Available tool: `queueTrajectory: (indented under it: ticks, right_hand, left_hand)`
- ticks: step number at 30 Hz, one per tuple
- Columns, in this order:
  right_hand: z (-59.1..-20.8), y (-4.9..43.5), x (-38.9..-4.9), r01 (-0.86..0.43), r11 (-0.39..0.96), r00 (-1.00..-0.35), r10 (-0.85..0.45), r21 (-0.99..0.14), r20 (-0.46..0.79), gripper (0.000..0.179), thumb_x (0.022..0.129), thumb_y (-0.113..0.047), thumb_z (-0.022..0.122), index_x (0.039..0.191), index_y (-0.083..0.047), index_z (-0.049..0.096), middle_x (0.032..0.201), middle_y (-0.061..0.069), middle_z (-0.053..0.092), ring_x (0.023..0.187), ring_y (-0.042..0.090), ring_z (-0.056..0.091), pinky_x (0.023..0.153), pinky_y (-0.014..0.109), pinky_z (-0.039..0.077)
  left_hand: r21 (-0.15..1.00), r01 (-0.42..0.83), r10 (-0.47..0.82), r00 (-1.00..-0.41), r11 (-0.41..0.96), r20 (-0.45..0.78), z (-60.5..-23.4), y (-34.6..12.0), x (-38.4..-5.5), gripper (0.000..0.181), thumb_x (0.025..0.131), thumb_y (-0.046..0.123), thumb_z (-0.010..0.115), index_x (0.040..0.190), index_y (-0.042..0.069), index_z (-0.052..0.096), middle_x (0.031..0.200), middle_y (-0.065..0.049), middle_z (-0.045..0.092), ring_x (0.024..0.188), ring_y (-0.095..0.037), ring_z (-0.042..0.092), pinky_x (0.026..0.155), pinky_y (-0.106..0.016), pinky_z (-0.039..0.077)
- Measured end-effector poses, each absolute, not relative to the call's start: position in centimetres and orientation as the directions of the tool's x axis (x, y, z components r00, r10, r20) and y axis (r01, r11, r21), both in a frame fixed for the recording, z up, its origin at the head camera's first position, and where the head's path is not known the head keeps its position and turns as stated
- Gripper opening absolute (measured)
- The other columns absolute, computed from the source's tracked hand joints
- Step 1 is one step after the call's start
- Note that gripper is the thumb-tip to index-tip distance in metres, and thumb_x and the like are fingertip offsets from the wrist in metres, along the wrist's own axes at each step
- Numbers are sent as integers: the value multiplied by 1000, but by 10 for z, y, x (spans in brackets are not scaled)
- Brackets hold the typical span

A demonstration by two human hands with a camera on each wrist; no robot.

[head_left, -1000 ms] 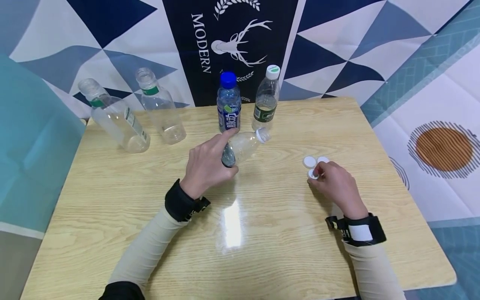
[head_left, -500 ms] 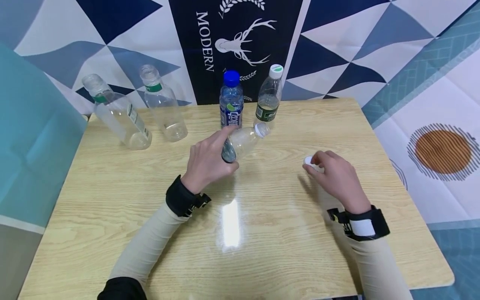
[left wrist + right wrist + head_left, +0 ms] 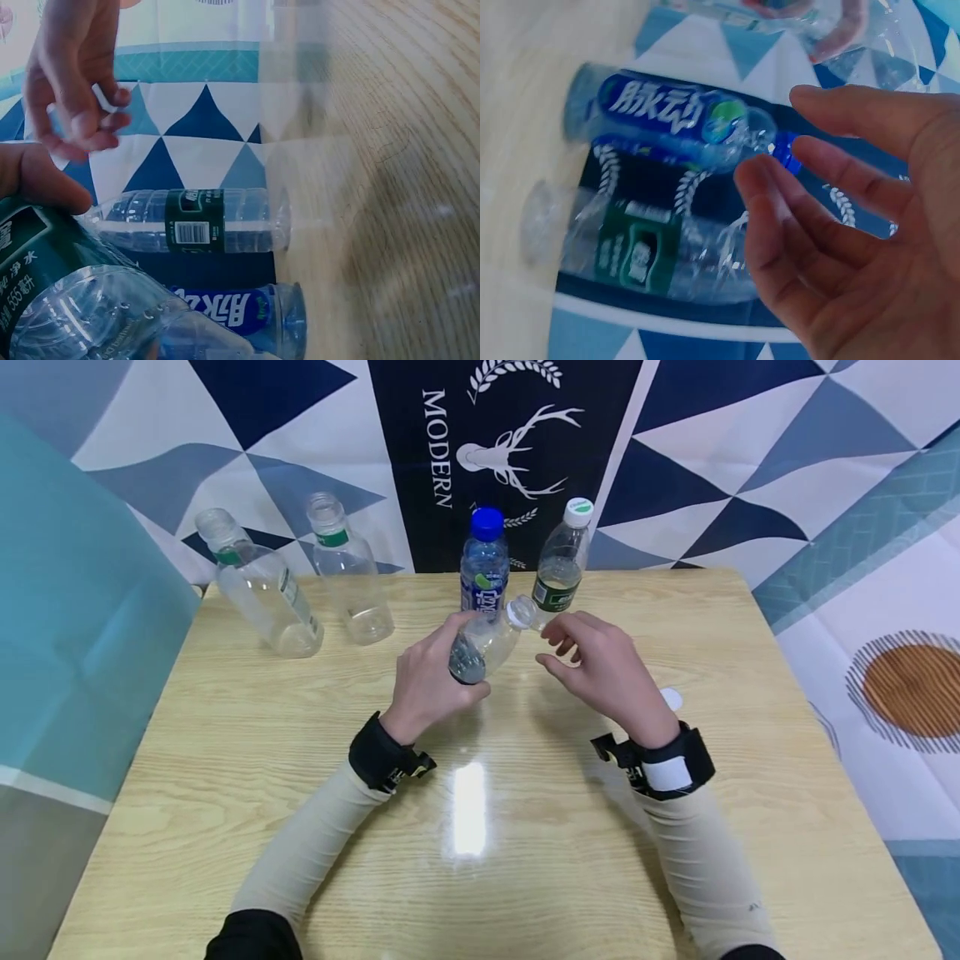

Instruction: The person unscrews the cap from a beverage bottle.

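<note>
My left hand (image 3: 435,681) grips a clear plastic bottle (image 3: 495,639) round its lower part, with the neck tilted up to the right. A green label shows on this bottle (image 3: 45,262) in the left wrist view. The neck has a white ring and no cap on it. Close to that neck is my right hand (image 3: 592,660), its fingers loosely bent. Nothing shows between the fingers of the right hand (image 3: 855,217) in the right wrist view. A white cap (image 3: 671,698) lies on the table beside the right wrist; the wrist may hide others.
Behind the hands stand a blue-capped drink bottle (image 3: 483,568) and a green-labelled bottle (image 3: 558,568) with a white cap. Two uncapped clear bottles, one at far left (image 3: 273,602) and another beside it (image 3: 352,581), stand on the wooden table (image 3: 375,877). A patterned cloth (image 3: 315,410) hangs behind.
My right hand has moved from the white caps leftward to the held bottle's neck. The left hand keeps its grip on the bottle. The head view has shifted slightly.
</note>
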State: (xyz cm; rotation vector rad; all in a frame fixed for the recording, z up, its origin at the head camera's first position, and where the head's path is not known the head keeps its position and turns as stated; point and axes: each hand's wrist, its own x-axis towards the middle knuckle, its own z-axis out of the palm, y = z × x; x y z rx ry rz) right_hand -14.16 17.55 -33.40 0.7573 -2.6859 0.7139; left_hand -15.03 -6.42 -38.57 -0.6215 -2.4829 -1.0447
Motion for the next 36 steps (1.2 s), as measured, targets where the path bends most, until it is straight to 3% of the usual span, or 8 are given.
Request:
queueTrajectory:
  ticks: [3, 7, 11, 16, 21, 29, 36]
  right_hand:
    - [-330, 167, -144, -578, 710, -808, -429, -403, 404, 22, 80, -16, 73, 99, -8, 65, 87, -3, 60, 74, 10, 57, 62, 26, 47]
    - [-328, 164, -145, -599, 684, -792, -432, -416, 431, 9, 80, -6, 66, 88, -9, 64, 81, -5, 58, 70, 8, 54, 61, 26, 47]
    - [-327, 168, -143, -605, 683, -785, -430, -409, 446, 7, 80, -3, 63, 82, -10, 62, 78, -5, 56, 68, 8, 52, 60, 26, 45]
    - [-327, 173, -144, -591, 690, -796, -415, -418, 439, 7, 80, -4, 63, 82, -10, 62, 77, -6, 57, 67, 8, 53, 60, 27, 46]
    - [-328, 175, -144, -580, 697, -805, -413, -421, 425, 6, 82, -6, 63, 82, -12, 63, 77, -6, 57, 67, 7, 53, 59, 25, 45]
    - [-331, 176, -141, -564, 704, -818, -401, -431, 413, 7, 82, -6, 63, 83, -13, 63, 77, -8, 57, 68, 6, 53, 59, 23, 43]
    - [-330, 175, -141, -578, 699, -807, -410, -421, 426, 8, 81, -6, 63, 82, -13, 63, 77, -8, 56, 68, 6, 52, 59, 23, 43]
  left_hand:
    - [608, 534, 221, -829, 588, 514, -388, -64, -151, 85, 53, 32, 78, 131, 18, 50, 110, -5, 65, 84, -16, 60, 61, -33, 47]
    - [673, 558, 178, -817, 486, 549, -394, -64, -154, 83, 54, 25, 77, 132, 16, 49, 109, -5, 64, 88, -16, 59, 68, -33, 48]
    - [719, 573, 135, -810, 393, 571, -398, -64, -157, 83, 56, 17, 77, 134, 16, 47, 112, -4, 62, 93, -16, 59, 74, -33, 48]
    - [786, 532, -6, -827, 316, 563, -395, -66, -154, 86, 64, 9, 79, 138, 8, 37, 116, -14, 58, 99, -23, 58, 80, -36, 48]
    - [824, 480, -136, -833, 302, 536, -388, -71, -159, 87, 72, 6, 77, 141, 0, 25, 131, -20, 45, 114, -25, 49, 92, -35, 40]
    - [846, 430, -185, -847, 315, 499, -426, -74, -225, 93, 75, 11, 75, 147, 14, 16, 141, -9, 35, 122, -14, 40, 99, -29, 31]
    - [837, 385, -224, -842, 389, 491, -426, -71, -262, 88, 78, 23, 74, 146, 13, 17, 143, -10, 32, 127, -10, 32, 103, -24, 24]
